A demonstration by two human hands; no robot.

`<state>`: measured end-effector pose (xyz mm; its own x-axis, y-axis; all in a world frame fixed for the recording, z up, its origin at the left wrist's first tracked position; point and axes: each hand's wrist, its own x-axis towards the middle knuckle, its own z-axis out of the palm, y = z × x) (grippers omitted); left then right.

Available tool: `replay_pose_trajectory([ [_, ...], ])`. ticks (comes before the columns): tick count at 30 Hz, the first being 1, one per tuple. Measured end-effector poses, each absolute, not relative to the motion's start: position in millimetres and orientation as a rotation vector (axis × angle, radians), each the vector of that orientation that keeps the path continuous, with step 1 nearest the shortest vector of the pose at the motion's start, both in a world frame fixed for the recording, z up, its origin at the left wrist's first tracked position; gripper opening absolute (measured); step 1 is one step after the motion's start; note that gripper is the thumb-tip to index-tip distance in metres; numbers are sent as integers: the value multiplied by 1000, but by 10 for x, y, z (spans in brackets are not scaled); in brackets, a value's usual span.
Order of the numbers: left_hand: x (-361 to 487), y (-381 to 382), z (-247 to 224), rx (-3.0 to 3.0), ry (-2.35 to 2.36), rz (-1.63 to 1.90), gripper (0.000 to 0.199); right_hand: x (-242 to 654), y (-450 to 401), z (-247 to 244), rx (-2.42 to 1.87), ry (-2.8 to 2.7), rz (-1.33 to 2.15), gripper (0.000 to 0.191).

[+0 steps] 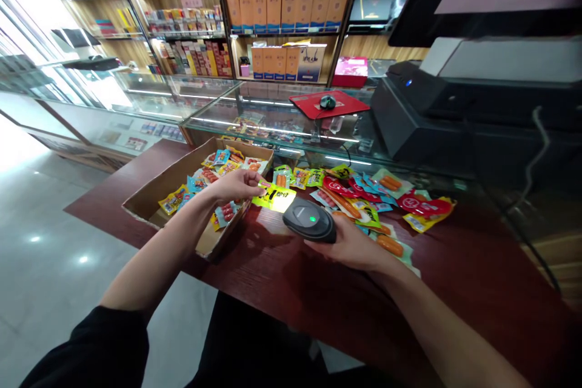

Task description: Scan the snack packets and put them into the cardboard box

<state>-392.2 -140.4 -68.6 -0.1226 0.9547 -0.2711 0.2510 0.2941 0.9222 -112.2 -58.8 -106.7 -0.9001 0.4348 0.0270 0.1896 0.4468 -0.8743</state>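
Between the fingers of my left hand [240,186] is the edge of a yellow-green snack packet [275,196], held above the table. My right hand [352,242] is wrapped round a dark barcode scanner [310,220] with a green light on top. The scanner's front end points at the packet, close to its right edge. Below my left forearm stands an open cardboard box [150,199] with several small sausage packets [222,157] inside. Past my right hand, a loose pile of packaged sausages [348,200] in red, blue, yellow and clear wrappers is spread over the table.
The dark red wooden table [273,273] meets a glass display counter [268,110]. A computer mouse [327,102] rests on a red mat [302,103]. At the right stand a black machine [454,109] and a cable [536,151]. Shelves of boxes [291,6] line the back.
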Motion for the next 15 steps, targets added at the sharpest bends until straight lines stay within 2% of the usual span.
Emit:
replay_pose_trajectory([
  [8, -4024, -1448, -633, 1046, 1576, 1033, 22, -1119, -605, -994, -528, -2370, 1491, 37],
  [15, -4642, -2004, -283, 867, 1814, 1295, 28, -1111, -611, -994, -612, -2338, 1514, 38],
])
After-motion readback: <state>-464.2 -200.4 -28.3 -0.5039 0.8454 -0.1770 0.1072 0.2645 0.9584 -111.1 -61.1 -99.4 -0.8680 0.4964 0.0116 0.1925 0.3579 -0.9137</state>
